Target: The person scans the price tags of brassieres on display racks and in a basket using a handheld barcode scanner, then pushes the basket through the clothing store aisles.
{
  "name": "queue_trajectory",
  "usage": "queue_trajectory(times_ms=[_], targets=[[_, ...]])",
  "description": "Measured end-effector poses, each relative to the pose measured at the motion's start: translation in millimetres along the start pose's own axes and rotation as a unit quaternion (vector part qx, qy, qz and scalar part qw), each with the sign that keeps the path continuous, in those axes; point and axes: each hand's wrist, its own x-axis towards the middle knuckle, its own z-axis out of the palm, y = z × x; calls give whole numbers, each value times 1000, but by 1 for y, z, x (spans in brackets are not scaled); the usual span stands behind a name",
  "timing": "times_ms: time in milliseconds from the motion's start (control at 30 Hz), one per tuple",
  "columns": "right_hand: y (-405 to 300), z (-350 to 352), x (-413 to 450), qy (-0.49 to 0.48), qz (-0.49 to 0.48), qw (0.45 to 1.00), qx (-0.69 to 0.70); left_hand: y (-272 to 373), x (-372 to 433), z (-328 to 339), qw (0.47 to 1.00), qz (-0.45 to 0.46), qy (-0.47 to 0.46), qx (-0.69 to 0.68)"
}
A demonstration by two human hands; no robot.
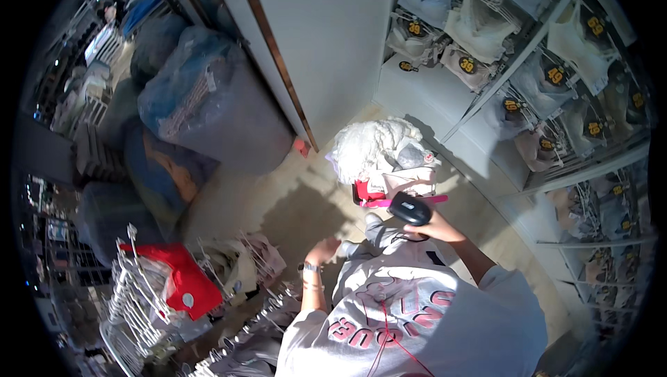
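My right hand (436, 227) grips a black handheld device (410, 209) shaped like a barcode scanner. It is held over the near side of a heap of goods on the floor. The heap has a white fluffy textile (365, 145), a grey bundle (410, 157), pale packages and a red item (369, 190). A pink bar (436, 199) runs along its near edge, partly hidden behind the device; it may be a basket handle. My left hand (323, 251), with a wristwatch (309, 267) above it, hangs near my shoe. It looks empty, its fingers slightly blurred.
Bras on hangers with price tags fill the wall racks (552, 77) at right. A white partition (323, 33) stands ahead. Large plastic-wrapped bundles (187, 85) stand at left. Nearer at left are a wire rack (122, 346), a red garment (193, 283) and many hangers (260, 319).
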Motion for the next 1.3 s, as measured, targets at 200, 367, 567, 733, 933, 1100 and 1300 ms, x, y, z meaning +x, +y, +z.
queue_trajectory(times_ms=[200, 367, 567, 733, 933, 1100, 1300], targets=[[35, -29, 2, 96, 65, 990, 79, 103, 39, -11, 984, 41, 150, -88], [82, -45, 26, 133, 84, 987, 44, 176, 88, 7, 958, 152, 241, -15], [89, -45, 17, 38, 83, 984, 150, 182, 128, 49, 985, 40, 159, -51], [104, -74, 11, 49, -116, 992, -24, 207, 124, 67, 967, -48, 243, 50], [127, -95, -1, -109, -212, 949, -205, 212, 103, 90, 910, -124, 387, 78], [130, -104, -31, -137, -191, 945, -228, 223, 84, 122, 894, -140, 420, 63], [135, -144, -60, -191, -266, 909, -258, 245, 51, 195, 863, -212, 458, -15]])
